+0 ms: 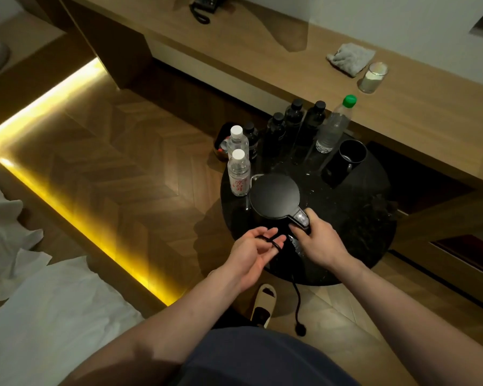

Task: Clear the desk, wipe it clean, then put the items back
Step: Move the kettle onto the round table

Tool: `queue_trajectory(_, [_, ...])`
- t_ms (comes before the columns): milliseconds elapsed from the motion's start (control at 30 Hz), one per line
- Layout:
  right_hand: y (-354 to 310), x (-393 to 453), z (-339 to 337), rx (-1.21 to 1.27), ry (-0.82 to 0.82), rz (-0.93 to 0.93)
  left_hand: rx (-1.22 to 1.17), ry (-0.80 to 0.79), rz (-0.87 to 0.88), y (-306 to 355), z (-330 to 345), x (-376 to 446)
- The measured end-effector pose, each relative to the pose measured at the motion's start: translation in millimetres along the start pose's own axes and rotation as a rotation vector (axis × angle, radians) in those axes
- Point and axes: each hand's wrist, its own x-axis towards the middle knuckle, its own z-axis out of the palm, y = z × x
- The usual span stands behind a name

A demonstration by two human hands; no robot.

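Room: dim bedroom with herringbone wood floor (117,151), a lit yellow strip along the bed base, white bedding (34,302) at lower left.
Long surface: wooden desk (262,45) along the far wall; a phone (204,5) at its left end, a grey cloth (350,58) and a glass (372,77) towards the right, the glass just beside the cloth.
Round surface: small black table (368,240) in front of the desk, crowded with the cleared items.
Bottles: two clear white-capped bottles (238,168) at the table's left edge, four dark bottles (293,121) behind, a green-capped bottle (335,123) to their right.
Mug: black mug (351,156) near the green-capped bottle.
Kettle: black kettle (275,196) on the table, beside the white-capped bottles, handle pointing towards the person.
Left hand: left hand (251,257) palm up at the table's near edge, fingers loosely curled with the black cord (297,296) looped over them; the cord hangs to the floor, plug at its end.
Right hand: right hand (318,240) palm down, fingers closed on the kettle handle.
Floor: a slipper (264,303) below the table.
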Motion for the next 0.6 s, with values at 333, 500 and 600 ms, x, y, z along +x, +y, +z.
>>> queue_trajectory(333, [43, -15, -6, 0.473, -0.060, 0.320, -0.165, 0.046, 0.009, -10, 9, 4])
queue_trajectory(500, [56, -54, 41, 0.393, -0.231, 0.431, -0.247, 0.033, -0.005, -15, 13, 6])
queue_trajectory(600, [56, -64, 55, 0.363, -0.387, 0.434, -0.280, 0.025, -0.012, -14, 12, 8])
